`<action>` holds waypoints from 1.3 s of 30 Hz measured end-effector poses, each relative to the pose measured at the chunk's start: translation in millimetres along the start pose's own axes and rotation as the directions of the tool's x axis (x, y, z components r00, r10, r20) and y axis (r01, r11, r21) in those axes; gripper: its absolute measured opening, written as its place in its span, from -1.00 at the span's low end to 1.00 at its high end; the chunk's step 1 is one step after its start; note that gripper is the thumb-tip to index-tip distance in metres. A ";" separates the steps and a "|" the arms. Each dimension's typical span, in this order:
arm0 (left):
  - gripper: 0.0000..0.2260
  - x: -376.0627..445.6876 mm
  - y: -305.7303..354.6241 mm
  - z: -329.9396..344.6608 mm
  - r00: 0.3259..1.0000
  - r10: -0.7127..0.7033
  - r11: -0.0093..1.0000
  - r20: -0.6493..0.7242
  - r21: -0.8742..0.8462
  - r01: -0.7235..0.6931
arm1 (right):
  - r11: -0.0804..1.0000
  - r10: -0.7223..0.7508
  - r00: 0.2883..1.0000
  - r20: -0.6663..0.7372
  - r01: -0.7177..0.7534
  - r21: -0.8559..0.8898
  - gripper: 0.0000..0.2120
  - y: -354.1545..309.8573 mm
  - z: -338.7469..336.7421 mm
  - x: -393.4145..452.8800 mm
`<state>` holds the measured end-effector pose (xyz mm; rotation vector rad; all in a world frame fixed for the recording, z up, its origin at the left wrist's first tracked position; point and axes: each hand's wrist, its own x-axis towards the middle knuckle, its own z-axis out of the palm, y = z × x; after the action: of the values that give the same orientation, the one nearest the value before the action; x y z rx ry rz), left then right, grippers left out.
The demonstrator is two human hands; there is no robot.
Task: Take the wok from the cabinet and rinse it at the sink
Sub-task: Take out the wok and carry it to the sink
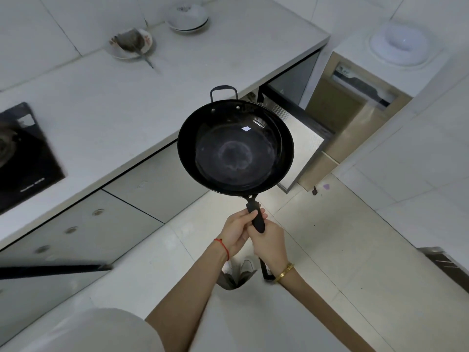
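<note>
Wok: black, round, with a small loop handle on its far rim; held in the air in front of the white counter, bowl facing up toward the camera, clear of any surface. An open cabinet lies just behind and to its right. No sink is in view, so the carry to it is judged not yet done.
Long handle: runs from the near rim straight back toward the person; this is the wok's long axis, bowl away from the hands.
Right hand: closed around the handle's near end, nearer the body.
Left hand: closed on the handle just ahead, nearer the bowl, touching the right.
</note>
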<state>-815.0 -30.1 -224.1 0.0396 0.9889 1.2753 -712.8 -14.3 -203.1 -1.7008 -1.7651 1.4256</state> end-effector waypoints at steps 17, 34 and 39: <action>-0.74 -60.2 44.0 -42.2 0.961 0.257 0.965 -0.103 -0.021 -0.261 | 0.980 -0.189 0.960 0.206 0.197 -0.021 -0.75 -63.3 46.3 -23.6; -0.80 -132.7 -12.5 -67.5 0.674 0.489 0.707 -0.553 -0.201 -0.678 | 0.853 -0.334 0.631 0.700 0.518 -0.061 -0.77 -59.0 79.3 -54.6; -0.80 -162.9 -28.4 -85.8 0.559 0.494 0.581 -0.666 -0.225 -0.782 | 0.803 -0.312 0.508 0.803 0.592 -0.063 -0.81 -51.2 112.6 -74.8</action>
<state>-840.3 -212.3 -194.9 -0.4231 1.1227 2.3488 -811.1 -118.6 -184.3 -0.5333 -2.7727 1.7693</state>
